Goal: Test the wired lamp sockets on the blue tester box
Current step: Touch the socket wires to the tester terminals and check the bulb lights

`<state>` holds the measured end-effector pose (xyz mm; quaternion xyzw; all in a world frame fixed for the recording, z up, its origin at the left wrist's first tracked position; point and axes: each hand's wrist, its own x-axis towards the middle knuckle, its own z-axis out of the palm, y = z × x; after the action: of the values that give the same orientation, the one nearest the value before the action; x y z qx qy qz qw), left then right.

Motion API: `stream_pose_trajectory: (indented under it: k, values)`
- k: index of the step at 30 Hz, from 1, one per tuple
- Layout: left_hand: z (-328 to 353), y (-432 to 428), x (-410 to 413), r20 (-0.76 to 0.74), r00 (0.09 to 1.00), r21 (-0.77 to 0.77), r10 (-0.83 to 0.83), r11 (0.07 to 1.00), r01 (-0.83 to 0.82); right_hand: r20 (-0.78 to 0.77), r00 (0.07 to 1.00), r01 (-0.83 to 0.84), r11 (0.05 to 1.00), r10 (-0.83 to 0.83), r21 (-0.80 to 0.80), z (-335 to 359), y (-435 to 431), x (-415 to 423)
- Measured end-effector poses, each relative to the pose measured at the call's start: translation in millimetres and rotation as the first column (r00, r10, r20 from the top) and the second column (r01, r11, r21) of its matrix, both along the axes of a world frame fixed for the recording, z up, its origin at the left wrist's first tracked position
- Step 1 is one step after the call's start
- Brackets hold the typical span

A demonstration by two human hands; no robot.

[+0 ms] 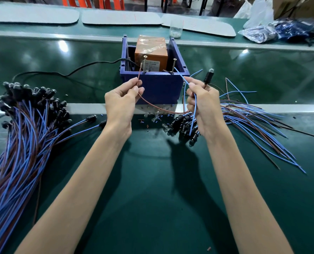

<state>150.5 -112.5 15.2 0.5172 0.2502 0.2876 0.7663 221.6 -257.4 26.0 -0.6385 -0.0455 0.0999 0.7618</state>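
The blue tester box (158,87), open-topped around an orange unit (150,50), stands mid-table (152,180). Left hand (123,101) fingers pinch a brown wire (152,105) near one screw (144,56); right hand (202,103) fingers clamp the blue wire (180,74), black lamp socket (208,77) upright above

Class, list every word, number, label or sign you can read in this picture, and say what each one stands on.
White label on the orange unit inside the blue tester box: several printed lines, too small and blurred to read.
Red marks on the grey mats at the back: faint strokes, not readable as text.
No other writing shows, so nothing can be quoted.
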Motion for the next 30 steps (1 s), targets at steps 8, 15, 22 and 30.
stream_pose_trajectory:
  k: [8,15,22,30]
  values:
    - [2.2,1.3,-1.4,-0.008,1.000,0.010,-0.026,1.000,0.026,0.015,1.000,-0.016,1.000,0.016,-0.010,-1.6,-1.8,3.2]
    - [3.9,1.2,-2.7,-0.014,1.000,0.010,-0.013,1.000,0.013,0.012,1.000,-0.018,1.000,0.018,0.004,-1.7,-3.0,2.8]
    - [4.4,2.0,-2.5,-0.028,1.000,0.004,-0.010,1.000,0.010,-0.008,1.000,0.003,0.999,-0.003,0.033,0.6,-1.5,1.6]
    - [5.6,2.5,-2.7,-0.035,0.999,0.011,-0.013,1.000,0.013,0.010,1.000,-0.007,1.000,0.007,0.013,0.6,-3.3,2.9]
